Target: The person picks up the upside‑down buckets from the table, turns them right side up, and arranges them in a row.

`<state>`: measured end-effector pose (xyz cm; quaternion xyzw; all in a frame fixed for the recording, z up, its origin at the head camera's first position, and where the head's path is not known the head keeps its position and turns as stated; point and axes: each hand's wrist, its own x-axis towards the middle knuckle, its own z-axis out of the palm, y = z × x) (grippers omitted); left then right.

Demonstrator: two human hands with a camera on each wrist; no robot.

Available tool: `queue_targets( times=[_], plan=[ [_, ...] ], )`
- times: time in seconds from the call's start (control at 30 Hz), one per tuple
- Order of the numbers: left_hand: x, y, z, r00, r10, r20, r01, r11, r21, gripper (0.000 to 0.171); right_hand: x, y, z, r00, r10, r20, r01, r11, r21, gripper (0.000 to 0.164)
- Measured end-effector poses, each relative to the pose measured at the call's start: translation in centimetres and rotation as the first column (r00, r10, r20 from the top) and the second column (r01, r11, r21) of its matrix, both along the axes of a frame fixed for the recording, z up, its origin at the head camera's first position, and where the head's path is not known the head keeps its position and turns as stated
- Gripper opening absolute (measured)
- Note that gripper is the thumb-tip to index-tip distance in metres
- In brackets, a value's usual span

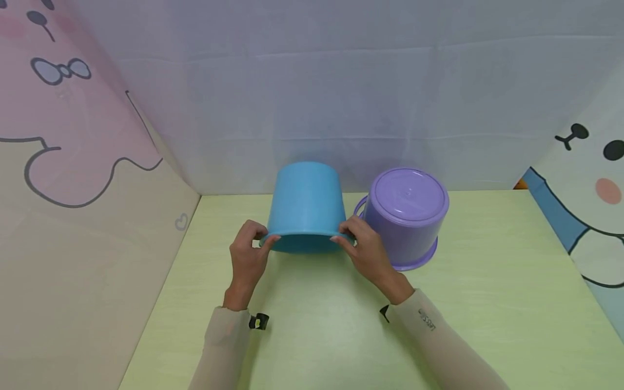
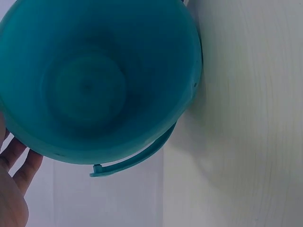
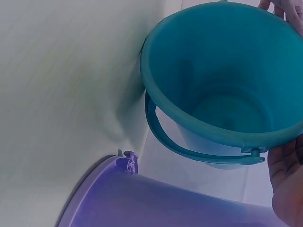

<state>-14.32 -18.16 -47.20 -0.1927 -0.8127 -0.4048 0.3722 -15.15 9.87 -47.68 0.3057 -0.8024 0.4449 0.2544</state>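
Observation:
A blue bucket [image 1: 307, 200] is tipped on its side, its mouth facing me and its base toward the back wall. My left hand [image 1: 247, 257] grips the rim at the left, thumb on the near side. On the opposite side, my right hand [image 1: 368, 252] pinches the same rim between thumb and fingers. Both wrist views look into the hollow inside of the blue bucket, and its curved handle [image 3: 189, 153] hangs along the outside. Right beside my right hand, a purple bucket [image 1: 407, 197] stands upside down with its base up.
The pale wood-grain table [image 1: 312, 330] meets a whitish cloth backdrop [image 1: 341, 97] behind the buckets. Printed cartoon panels rise at the left [image 1: 88, 244] and right [image 1: 590, 200]. A purple handle [image 1: 361, 206] shows at the left side of the purple bucket.

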Motion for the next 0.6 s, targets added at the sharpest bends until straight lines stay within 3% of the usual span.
queue_targets(
  times=[0.13, 0.33, 0.6],
  plan=[
    [0.01, -0.12, -0.07, 1.000, -0.008, 0.030, 0.008, 1.000, 0.006, 0.047, -0.03, -0.10, 0.09, 1.000, -0.002, -0.008, 0.001, 1.000, -0.008, 0.027],
    [0.08, -0.16, -0.03, 0.998, -0.006, 0.063, 0.005, 1.000, 0.013, 0.024, -0.03, -0.29, 0.34, 1.000, 0.007, 0.010, -0.006, 0.999, -0.044, 0.021],
    [0.34, -0.02, -0.01, 0.997, 0.005, 0.080, -0.006, 1.000, 0.009, 0.021, 0.07, -0.27, 0.27, 1.000, -0.004, 0.016, 0.005, 0.998, -0.067, 0.024]
  ],
)
